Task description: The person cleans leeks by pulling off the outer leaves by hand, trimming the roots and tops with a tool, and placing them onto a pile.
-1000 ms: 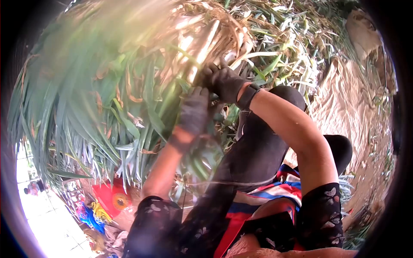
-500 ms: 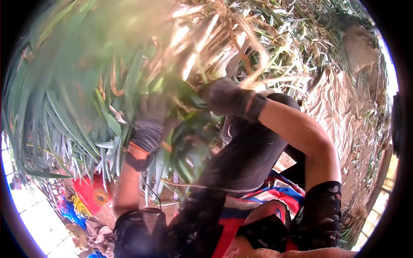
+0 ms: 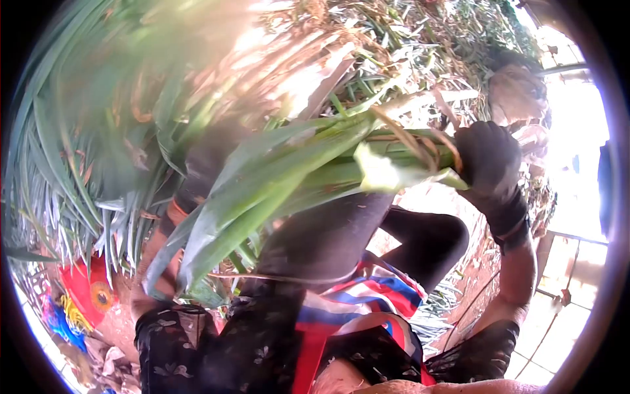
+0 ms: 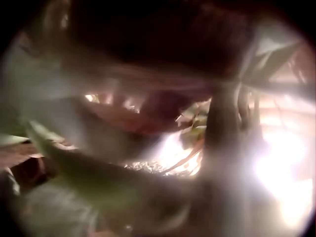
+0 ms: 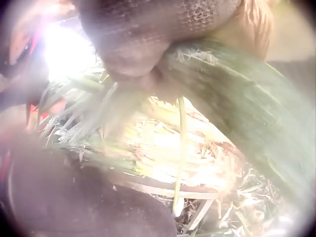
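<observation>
My right hand (image 3: 489,157), in a dark glove, grips the end of a bunch of long, flat green leaves (image 3: 315,157) that look like leek leaves. From that fist the bunch slants down to the left across my lap, some dry brown strands among it. The right wrist view shows the gloved fingers (image 5: 143,44) curled against a broad green leaf (image 5: 247,113). My left hand (image 3: 207,161), gloved too, is a dark blur among the leaves, partly covered by the bunch; its fingers cannot be made out. In the left wrist view, blurred leaves (image 4: 98,182) and dark shapes fill the picture.
A big heap of long green leaves (image 3: 59,157) stands at the left. Cut leaf scraps (image 3: 420,46) cover the ground at the back, beside a pale sack (image 3: 518,92). A red sheet (image 3: 88,289) and yellow and blue cords (image 3: 65,322) lie at lower left.
My right hand has swung out to the right, drawing the leaf bunch across my lap. My left hand has shifted left, then slightly up behind the leaves. The head view has turned.
</observation>
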Available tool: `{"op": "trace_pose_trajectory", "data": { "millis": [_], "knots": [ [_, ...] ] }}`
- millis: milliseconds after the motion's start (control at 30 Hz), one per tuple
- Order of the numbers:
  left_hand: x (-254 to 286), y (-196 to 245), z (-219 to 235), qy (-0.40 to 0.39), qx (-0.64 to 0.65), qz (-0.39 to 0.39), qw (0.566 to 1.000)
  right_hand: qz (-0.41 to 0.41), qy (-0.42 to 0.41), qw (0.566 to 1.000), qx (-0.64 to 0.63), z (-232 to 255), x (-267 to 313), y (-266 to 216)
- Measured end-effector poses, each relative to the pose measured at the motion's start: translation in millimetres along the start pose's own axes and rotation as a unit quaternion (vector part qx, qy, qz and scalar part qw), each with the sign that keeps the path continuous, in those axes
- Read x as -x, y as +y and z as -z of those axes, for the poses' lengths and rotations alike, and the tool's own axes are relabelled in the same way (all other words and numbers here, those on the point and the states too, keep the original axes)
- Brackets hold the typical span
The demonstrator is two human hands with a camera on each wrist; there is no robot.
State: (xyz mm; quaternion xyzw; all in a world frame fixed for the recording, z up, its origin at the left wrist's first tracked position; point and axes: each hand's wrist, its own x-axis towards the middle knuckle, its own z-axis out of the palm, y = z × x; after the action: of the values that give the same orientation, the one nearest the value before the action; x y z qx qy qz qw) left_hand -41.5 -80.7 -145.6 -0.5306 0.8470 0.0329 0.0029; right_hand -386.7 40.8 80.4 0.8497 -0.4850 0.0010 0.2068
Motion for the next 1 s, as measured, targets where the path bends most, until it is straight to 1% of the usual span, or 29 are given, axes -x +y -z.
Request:
{"op": "trace_pose_trajectory", "data": {
  "millis": [100,133,200,267,300,333,400,433,467,567,633,667,733,767,833,867,900,933,967,1000],
  "knots": [
    [5,6,7,-0.02,0.032,-0.023,0.999,0.016,0.042,0.999,0.012,-13,9,-6],
    [6,7,13,-0.016,0.054,-0.036,0.998,0.008,0.016,1.0,-0.017,-18,17,-8],
    [11,10,33,-0.016,0.122,-0.062,0.991,0.046,0.048,0.997,-0.034,-39,33,-16],
    [14,16,57,-0.034,0.234,-0.088,0.968,0.124,0.066,0.987,-0.079,-40,16,-33],
    [14,19,69,-0.051,0.293,-0.099,0.949,0.154,0.075,0.981,-0.09,-37,7,-40],
    [15,25,81,-0.081,0.361,-0.106,0.923,0.172,0.078,0.979,-0.074,-37,3,-46],
    [13,36,100,-0.153,0.485,-0.117,0.853,0.162,0.114,0.974,-0.108,-48,-4,-55],
    [11,44,106,-0.201,0.539,-0.12,0.809,0.157,0.084,0.979,-0.097,-56,4,-57],
    [10,51,110,-0.245,0.583,-0.119,0.766,0.152,0.08,0.982,-0.085,-55,3,-61],
    [13,75,114,-0.358,0.656,-0.115,0.655,0.162,0.101,0.976,-0.102,-59,9,-67],
    [13,84,111,-0.405,0.671,-0.127,0.608,0.157,0.099,0.975,-0.124,-56,12,-70],
    [12,85,107,-0.422,0.673,-0.152,0.588,0.149,0.096,0.977,-0.114,-54,15,-70],
    [7,77,109,-0.4,0.599,-0.189,0.667,0.134,0.091,0.982,-0.093,-49,22,-70],
    [2,73,110,-0.387,0.558,-0.211,0.703,0.132,0.108,0.984,-0.058,-48,25,-67],
    [0,58,128,-0.324,0.524,-0.207,0.76,0.046,0.148,0.985,-0.075,-55,36,-58],
    [1,53,137,-0.291,0.506,-0.206,0.786,0.023,0.129,0.991,-0.025,-54,40,-52],
    [2,53,143,-0.227,0.449,-0.218,0.836,0.0,0.109,0.994,0.023,-52,43,-46],
    [6,51,146,-0.161,0.39,-0.224,0.878,-0.029,0.094,0.994,0.04,-53,48,-39],
    [5,39,126,-0.082,0.348,-0.198,0.913,-0.056,0.077,0.994,0.058,-53,52,-32],
    [-5,22,116,-0.065,0.328,-0.215,0.918,-0.088,0.068,0.993,0.049,-57,62,-18]
  ]
}}
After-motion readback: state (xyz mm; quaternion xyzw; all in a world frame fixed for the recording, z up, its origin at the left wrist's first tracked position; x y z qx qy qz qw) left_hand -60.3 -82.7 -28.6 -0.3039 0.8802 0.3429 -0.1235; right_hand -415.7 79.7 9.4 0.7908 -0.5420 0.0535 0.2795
